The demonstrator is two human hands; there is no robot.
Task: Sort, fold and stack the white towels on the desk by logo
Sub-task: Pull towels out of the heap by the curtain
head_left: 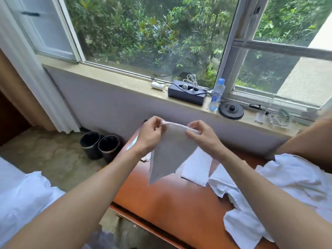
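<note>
Glossy reddish-brown wooden desk (168,203) under window; small white cloth towel (170,151) hangs above it at 12 o'clock; left hand (150,135) and right hand (203,136) pinch its horizontal top edge, equally near; unfolded white towel pile (287,180) lies at 3 o'clock.

Bright daylight pouring in through the wide grey-framed glass window (161,33), soft sheen on the glossy reddish-brown wooden desk (170,203), heap of white cotton towels (296,177) nearly blown out, window frame bowed by the wide lens, edges slightly soft
</note>
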